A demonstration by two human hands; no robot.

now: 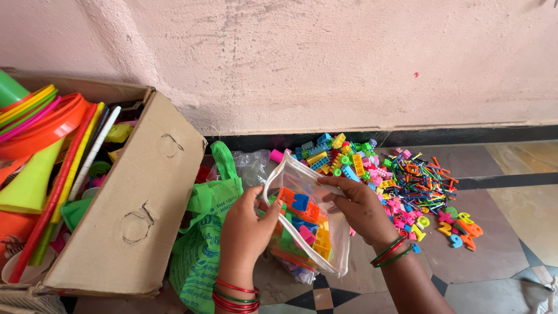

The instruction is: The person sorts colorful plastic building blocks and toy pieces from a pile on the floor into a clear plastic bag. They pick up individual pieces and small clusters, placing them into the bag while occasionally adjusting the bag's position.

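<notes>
Cardboard box (131, 215): you see its left end and bottom corner cut off by the frame edge.
Cones and hoops (35, 131): cut off at the left edge; the box wall hides their lower parts from you.
Green bag (203, 244): its bottom runs out of frame, and your left hand (247, 227) covers part of it.
Clear pouch (308, 224): your right hand (360, 209) hides its right rim; the bricks inside overlap, so you cannot count them.
Brick pile (337, 157): its near side sits hidden behind the pouch.
Sticks and number shapes (430, 186): too small and tangled for you to tell apart.
Forearms: cut off at the bottom edge.
</notes>
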